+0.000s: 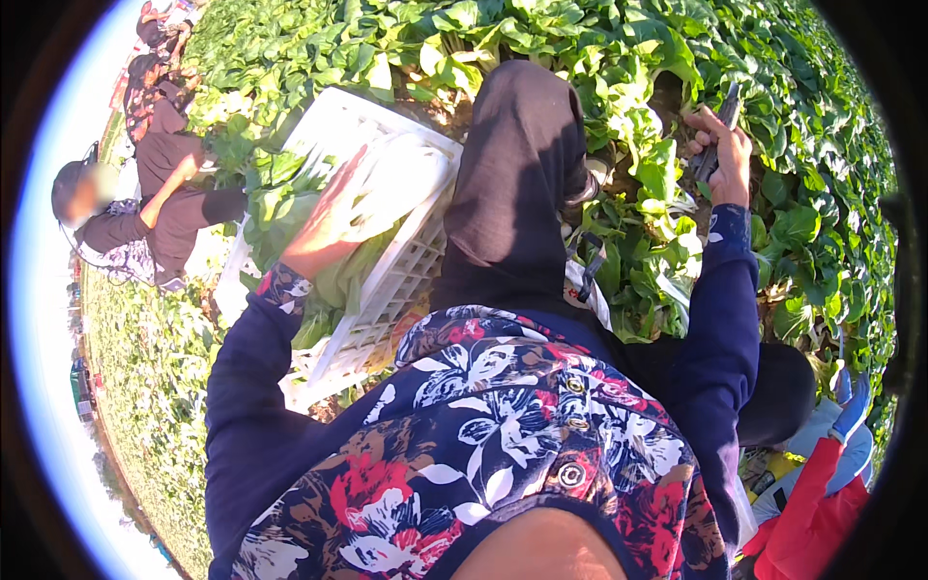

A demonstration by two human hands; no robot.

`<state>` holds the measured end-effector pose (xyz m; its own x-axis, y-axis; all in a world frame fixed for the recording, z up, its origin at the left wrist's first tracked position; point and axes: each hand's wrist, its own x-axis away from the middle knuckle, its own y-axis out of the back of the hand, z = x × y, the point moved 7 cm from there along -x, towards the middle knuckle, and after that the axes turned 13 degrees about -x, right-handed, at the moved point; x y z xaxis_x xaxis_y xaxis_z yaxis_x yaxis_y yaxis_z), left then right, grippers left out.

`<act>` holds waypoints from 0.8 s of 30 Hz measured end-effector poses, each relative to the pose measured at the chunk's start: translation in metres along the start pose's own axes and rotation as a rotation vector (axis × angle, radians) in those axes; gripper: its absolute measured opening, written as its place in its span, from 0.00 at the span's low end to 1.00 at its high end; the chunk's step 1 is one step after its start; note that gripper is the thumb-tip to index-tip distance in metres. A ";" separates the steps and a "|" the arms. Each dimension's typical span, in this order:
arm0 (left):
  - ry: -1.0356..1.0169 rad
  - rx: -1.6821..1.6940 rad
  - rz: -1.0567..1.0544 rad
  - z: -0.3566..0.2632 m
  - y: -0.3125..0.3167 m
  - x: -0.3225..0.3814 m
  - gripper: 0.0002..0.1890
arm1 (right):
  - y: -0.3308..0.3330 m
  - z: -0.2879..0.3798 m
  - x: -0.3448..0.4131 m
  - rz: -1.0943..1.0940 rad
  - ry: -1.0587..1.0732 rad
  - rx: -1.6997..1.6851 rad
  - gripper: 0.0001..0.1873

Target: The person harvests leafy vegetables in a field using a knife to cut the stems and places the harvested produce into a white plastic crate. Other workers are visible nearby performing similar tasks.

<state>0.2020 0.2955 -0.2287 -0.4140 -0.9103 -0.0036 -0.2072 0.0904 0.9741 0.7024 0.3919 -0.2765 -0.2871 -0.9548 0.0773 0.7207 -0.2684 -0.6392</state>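
My left hand (330, 221) reaches into a white plastic crate (406, 279), fingers stretched forward and thumb apart. Beneath it and around the wrist lie loose leafy greens (272, 210). A glaring pale patch lies between thumb and fingers, and I cannot tell whether it is a stem in my grip or the crate's lining. On the other side, my right hand (728, 156) is closed around a dark-handled knife (728, 109), its tip pointing away from me. The hand is low among rooted leafy green plants (656, 170), above a small patch of bare soil.
My bent knee (515, 159) rises between crate and right hand. A white bag (591, 293) lies beside that leg. At left a person in a dark cap (116, 210) crouches, with others beyond. Behind my right side is a person with red sleeves and blue gloves (852, 406).
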 end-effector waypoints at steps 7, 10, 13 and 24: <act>-0.370 -0.480 -0.027 -0.008 -0.048 0.006 0.27 | 0.093 -0.037 0.008 -0.235 -0.127 0.013 0.10; -0.284 -0.616 -0.012 -0.006 -0.059 0.007 0.25 | 0.128 -0.043 0.012 -0.261 -0.093 0.065 0.11; -0.206 -0.502 0.040 -0.013 -0.040 0.010 0.27 | 0.143 -0.051 0.019 -0.313 -0.129 0.091 0.11; -0.044 -0.014 0.023 0.008 -0.002 -0.024 0.16 | -0.173 -0.009 0.086 0.534 0.133 0.240 0.11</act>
<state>0.2052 0.3206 -0.2326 -0.4568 -0.8895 0.0095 -0.1846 0.1052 0.9772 0.5471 0.3580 -0.1663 0.0882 -0.9455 -0.3135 0.9050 0.2076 -0.3714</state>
